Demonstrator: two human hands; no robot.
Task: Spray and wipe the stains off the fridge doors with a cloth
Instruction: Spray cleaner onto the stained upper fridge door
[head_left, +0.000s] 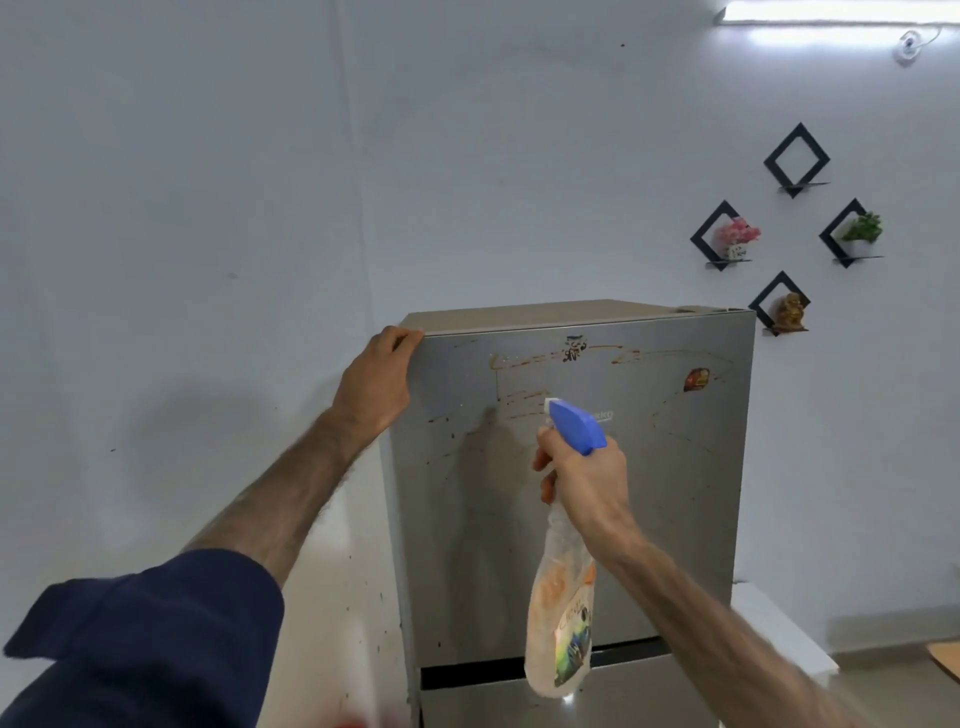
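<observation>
A silver fridge stands in front of me, and its upper door (670, 493) carries brown streaks and drips (519, 400) across the top and left part. My right hand (587, 483) is wrapped around the neck of a clear spray bottle (563, 613) with a blue trigger head (576, 423), nozzle close to the door. My left hand (376, 382) grips the fridge's top left corner. The lower door (519, 701) begins under a dark gap. No cloth is in view.
A white wall lies behind and to the left. Black diamond-shaped wall shelves (795, 161) hold small plants and a figurine to the right. A white ledge (779, 629) juts out beside the fridge's right side. A red sticker (696, 379) sits on the door.
</observation>
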